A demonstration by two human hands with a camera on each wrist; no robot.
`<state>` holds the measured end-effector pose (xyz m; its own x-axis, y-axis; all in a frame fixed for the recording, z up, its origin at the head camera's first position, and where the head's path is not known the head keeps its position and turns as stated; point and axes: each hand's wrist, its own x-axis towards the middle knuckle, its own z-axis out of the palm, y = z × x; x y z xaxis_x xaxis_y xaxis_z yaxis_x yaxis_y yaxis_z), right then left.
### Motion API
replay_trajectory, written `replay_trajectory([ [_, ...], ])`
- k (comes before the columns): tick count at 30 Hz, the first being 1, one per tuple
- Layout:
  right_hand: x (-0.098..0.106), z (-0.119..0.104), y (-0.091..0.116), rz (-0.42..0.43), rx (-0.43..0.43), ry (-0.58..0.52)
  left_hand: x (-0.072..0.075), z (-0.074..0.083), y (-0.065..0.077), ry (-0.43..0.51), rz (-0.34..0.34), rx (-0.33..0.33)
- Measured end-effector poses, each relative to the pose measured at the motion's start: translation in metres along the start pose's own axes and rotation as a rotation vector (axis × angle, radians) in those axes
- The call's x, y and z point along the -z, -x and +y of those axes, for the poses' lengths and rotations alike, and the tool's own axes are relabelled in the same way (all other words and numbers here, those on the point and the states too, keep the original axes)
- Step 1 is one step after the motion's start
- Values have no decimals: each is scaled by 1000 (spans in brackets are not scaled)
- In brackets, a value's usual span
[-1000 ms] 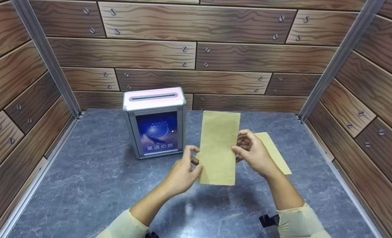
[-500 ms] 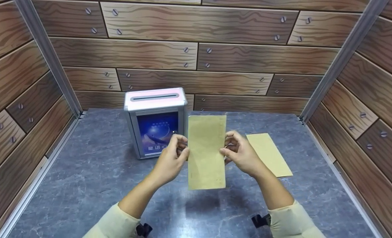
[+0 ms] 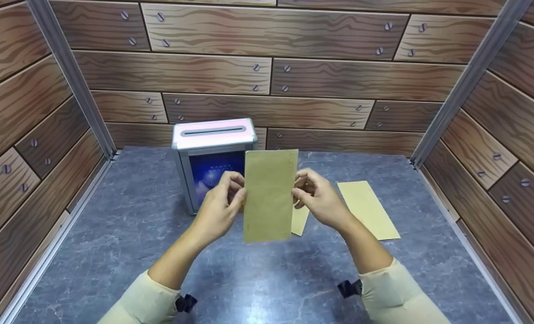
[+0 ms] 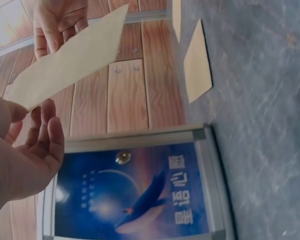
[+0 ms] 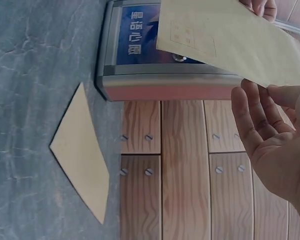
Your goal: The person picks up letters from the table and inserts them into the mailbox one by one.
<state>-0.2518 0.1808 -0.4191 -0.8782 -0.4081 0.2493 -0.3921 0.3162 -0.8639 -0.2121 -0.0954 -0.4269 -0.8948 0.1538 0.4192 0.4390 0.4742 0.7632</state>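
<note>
A tan paper envelope (image 3: 269, 198) is held upright in front of the box, long side vertical. My left hand (image 3: 217, 207) pinches its left edge between thumb and fingers, and my right hand (image 3: 319, 198) pinches the right edge. Printed small boxes (image 5: 190, 37) show on one corner in the right wrist view. Behind the held envelope stands a metal-framed drop box (image 3: 215, 140) with a slot (image 3: 213, 131) in its white top and a blue whale picture (image 4: 135, 195) on its front, partly covered in the head view.
Another envelope (image 3: 368, 210) lies flat on the grey marbled table (image 3: 114, 252) to the right. One more envelope (image 3: 299, 221) lies behind the held one, mostly hidden. Wood-patterned walls (image 3: 316, 81) enclose the table's back and sides.
The held envelope has moved left and slightly up, to in front of the box. My left hand has shifted up and left along with it. Part of the envelope behind has come into view.
</note>
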Motion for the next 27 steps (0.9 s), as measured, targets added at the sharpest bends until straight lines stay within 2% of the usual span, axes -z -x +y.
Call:
replay_trajectory([
  [5, -1, -10, -6, -23, 16, 18, 10, 3, -4, 4, 39, -26],
  [13, -3, -21, -19, -20, 21, 9, 24, 8, -14, 43, 35, -18],
  [18, -1, -28, -33, 2, 36, 3, 32, 12, -25, 12, 42, -26],
  [24, 4, -42, -50, 22, 42, 35, 44, 23, -39, -10, 88, -19],
  [27, 5, -52, -56, 38, 59, 57, 51, 29, -47, -7, 118, -35],
])
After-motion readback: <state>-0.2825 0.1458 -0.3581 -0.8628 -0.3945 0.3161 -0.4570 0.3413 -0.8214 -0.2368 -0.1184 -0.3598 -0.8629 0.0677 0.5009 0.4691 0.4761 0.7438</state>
